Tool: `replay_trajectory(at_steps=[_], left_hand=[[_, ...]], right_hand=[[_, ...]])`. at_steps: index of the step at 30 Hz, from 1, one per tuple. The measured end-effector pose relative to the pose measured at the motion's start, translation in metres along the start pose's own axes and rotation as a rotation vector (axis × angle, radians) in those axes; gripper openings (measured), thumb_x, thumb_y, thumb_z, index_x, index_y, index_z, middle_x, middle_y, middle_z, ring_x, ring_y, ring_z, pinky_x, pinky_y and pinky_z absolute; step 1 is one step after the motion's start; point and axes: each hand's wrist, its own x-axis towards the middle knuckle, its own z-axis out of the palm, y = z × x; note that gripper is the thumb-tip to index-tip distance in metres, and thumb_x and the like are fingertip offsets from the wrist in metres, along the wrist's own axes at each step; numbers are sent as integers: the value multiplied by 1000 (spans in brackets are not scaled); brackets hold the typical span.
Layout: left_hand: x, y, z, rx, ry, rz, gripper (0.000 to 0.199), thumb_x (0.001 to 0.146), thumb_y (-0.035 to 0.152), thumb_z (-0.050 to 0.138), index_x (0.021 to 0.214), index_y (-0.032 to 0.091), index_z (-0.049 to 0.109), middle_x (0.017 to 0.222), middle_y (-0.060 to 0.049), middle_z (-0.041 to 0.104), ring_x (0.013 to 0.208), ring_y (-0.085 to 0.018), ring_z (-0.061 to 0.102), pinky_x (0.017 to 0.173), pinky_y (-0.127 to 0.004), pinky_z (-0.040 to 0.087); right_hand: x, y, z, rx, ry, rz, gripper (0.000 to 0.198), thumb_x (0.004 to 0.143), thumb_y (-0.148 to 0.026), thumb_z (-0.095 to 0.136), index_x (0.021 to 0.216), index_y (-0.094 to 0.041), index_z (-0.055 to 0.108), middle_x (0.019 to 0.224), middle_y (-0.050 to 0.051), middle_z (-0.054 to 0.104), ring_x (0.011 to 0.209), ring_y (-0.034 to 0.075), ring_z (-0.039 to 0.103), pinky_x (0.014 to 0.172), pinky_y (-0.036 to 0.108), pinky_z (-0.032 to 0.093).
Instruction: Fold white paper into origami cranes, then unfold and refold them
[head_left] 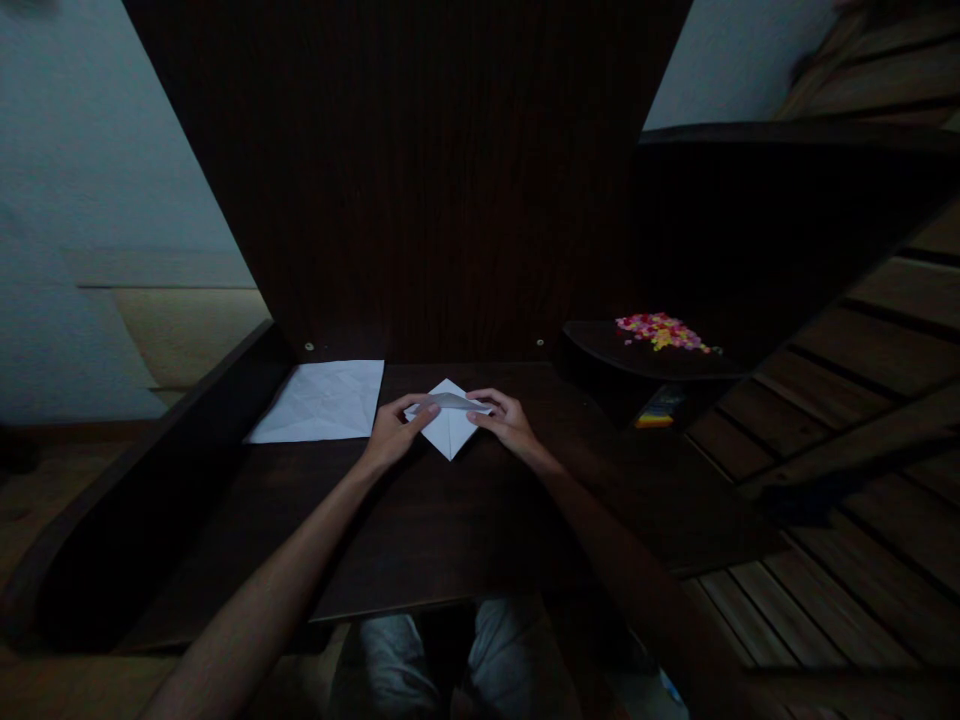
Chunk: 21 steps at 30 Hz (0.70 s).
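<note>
A small folded white paper [451, 433] is in the middle of the dark desk, diamond-shaped, with a crease running down its lower half. Its upper layer stands partly lifted as a flap across the middle. My left hand [397, 428] pinches the paper's left corner, thumb on top near the flap's edge. At the right corner my right hand [508, 420] grips it the same way, with its thumb on the near side and fingers behind. Some fingertips are hidden by the paper.
A creased white sheet [322, 402] lies on the desk [450, 540] to the left. Small pink, red and yellow pieces [664, 331] are heaped on a corner shelf [592, 345] at right. Something yellow and orange [655, 420] sits beneath it. A tall dark panel [420, 180] rises behind.
</note>
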Motion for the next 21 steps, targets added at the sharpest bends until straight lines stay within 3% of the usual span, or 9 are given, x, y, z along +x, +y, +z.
replay_trajectory(at_steps=[6,11,21], left_hand=[[-2,-4,0,53,-25,158,38,69,19,65,107,17,67,108,-8,69,99,-23,64,87,-36,49],[-4,-8,1,84,-40,176,42,65,9,58,105,17,69,106,-8,70,96,-23,65,87,-37,50],[-6,-8,6,133,33,78,31,71,22,60,100,16,71,102,-8,72,93,-24,67,85,-37,51]], right_hand=[[0,7,5,-139,54,-180,29,66,-19,66,95,-21,64,93,3,68,83,17,63,75,29,50],[-1,11,6,-186,33,-193,26,66,-16,62,92,-19,65,92,4,69,86,18,65,77,30,51],[0,18,7,-138,38,-123,21,67,-17,63,87,-21,69,93,3,69,89,20,65,83,32,49]])
